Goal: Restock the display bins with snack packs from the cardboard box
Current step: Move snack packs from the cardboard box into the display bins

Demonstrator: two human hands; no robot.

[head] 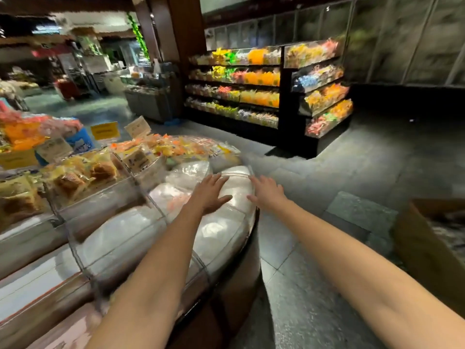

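A white snack pack (237, 183) lies in the clear end bin (247, 217) of the curved display counter. My left hand (210, 193) rests flat on the pack's left side, fingers spread. My right hand (266, 192) lies against its right edge, fingers extended. Neither hand closes around the pack. More white packs (186, 173) fill the neighbouring bins. The cardboard box (427, 250) stands on the floor at the right edge, open, its contents blurred.
Bins of bread-like packs (75, 180) and orange and yellow snacks (176, 147) with price signs (104, 131) lie to the left. A dark tiered shelf of colourful sweets (271, 89) stands across the grey tiled floor (327, 285).
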